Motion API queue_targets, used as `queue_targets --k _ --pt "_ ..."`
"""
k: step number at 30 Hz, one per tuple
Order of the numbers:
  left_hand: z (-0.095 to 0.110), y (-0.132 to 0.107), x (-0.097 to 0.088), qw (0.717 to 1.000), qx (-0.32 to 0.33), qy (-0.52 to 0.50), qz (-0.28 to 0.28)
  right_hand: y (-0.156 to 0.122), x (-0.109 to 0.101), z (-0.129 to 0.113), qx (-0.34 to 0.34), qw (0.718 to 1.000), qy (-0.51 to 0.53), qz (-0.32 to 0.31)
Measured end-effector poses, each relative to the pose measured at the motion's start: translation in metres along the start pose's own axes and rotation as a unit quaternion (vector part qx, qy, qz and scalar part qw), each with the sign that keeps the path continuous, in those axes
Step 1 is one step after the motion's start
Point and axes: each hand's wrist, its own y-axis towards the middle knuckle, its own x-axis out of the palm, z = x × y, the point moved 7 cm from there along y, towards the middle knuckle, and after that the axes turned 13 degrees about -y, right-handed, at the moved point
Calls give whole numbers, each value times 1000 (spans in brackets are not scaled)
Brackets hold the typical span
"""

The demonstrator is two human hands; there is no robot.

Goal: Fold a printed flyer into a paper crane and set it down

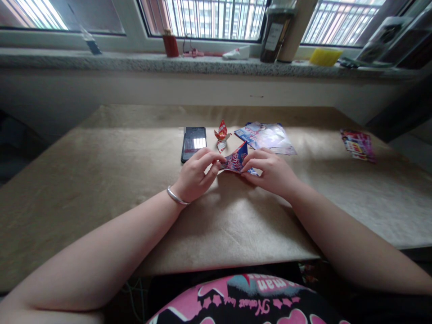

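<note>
Over the tabletop (236,234), the folded blue paper (235,161) stretches roughly left to right — the left hand (197,174) pinching its left end, the right hand (275,172) pinching its right side — directly between them, neither hand nearer.

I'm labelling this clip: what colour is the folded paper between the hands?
The folded paper is mostly blue with pinkish markings; head view.

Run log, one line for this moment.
left hand: pinching printed paper | right hand: holding same paper | beyond: phone, red folded paper
</note>
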Motion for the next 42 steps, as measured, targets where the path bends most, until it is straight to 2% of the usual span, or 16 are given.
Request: queue_targets --k 7,10,14,16,19,25,42 --pt "-19 1 -5 997 -48 48 34 -4 12 -2 -10 997 12 -77" --pt "-26 1 -3 993 -71 89 25 -5 16 -3 -10 994 16 -104" --pt "-38 -6 2 975 -134 178 9 -5 18 -3 -8 992 16 -125" --pt "-37 -9 6 971 -122 204 0 -5 19 -2 -10 991 13 -133" --pt "-25 -11 10 974 -67 215 0 -5 19 -2 -13 990 9 -138" --pt "-7 -8 18 968 4 238 -78 -4 19 0 -11 989 0 -150" --pt "7 -8 36 953 79 132 -259 -7 21 6 -9 985 -24 -171"
